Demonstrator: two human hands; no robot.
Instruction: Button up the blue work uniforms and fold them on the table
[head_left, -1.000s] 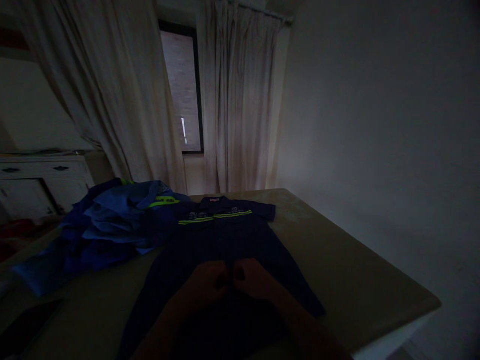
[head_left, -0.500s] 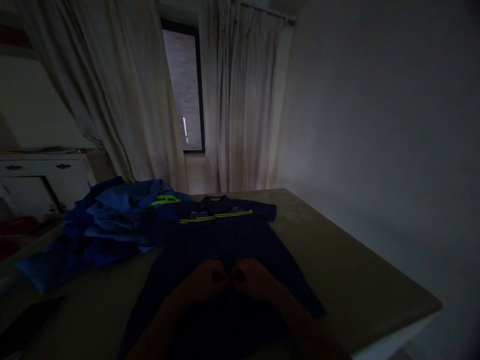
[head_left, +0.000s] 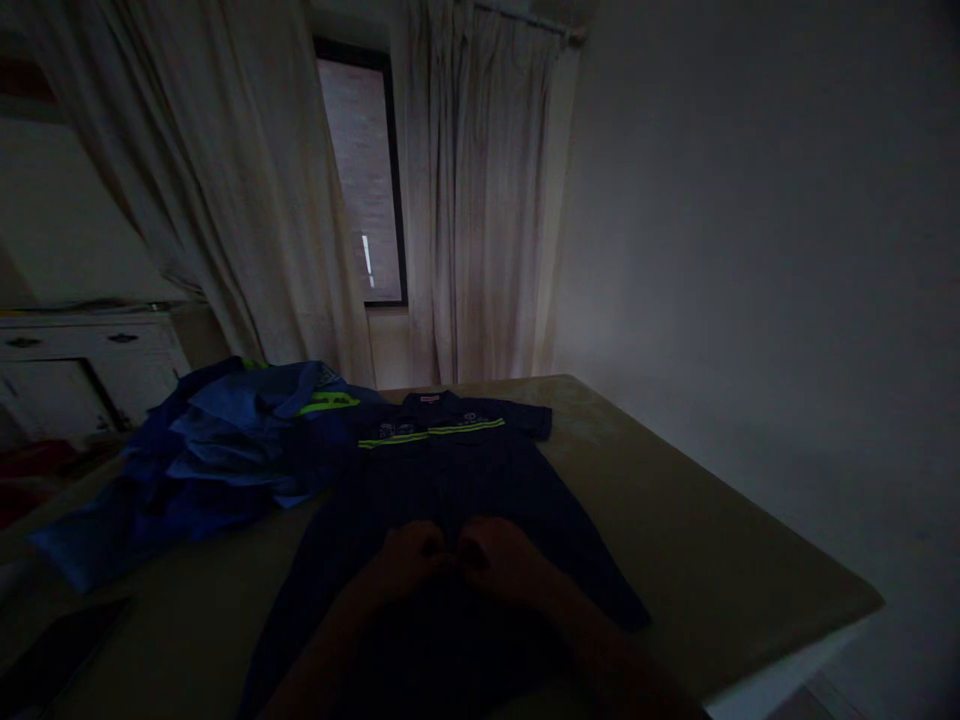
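A dark navy short-sleeved work shirt lies front up on the table, its collar at the far end and a yellow-green reflective stripe across the chest. Over the middle of its front, my left hand and my right hand are side by side, almost touching. Both are closed, with fingers curled in along the line of the shirt's front opening. They appear to pinch the shirt front there, though the dim light hides the fingertips and any button between them.
Left of the shirt lies a heap of blue work clothes with yellow-green strips. A dark flat object is at the near left. The tabletop reaches toward the white wall at right. Behind are curtains and a white cabinet.
Both hands stay at the shirt's middle, their fingers shifting slightly against each other. The shirt and the heap of clothes lie as before.
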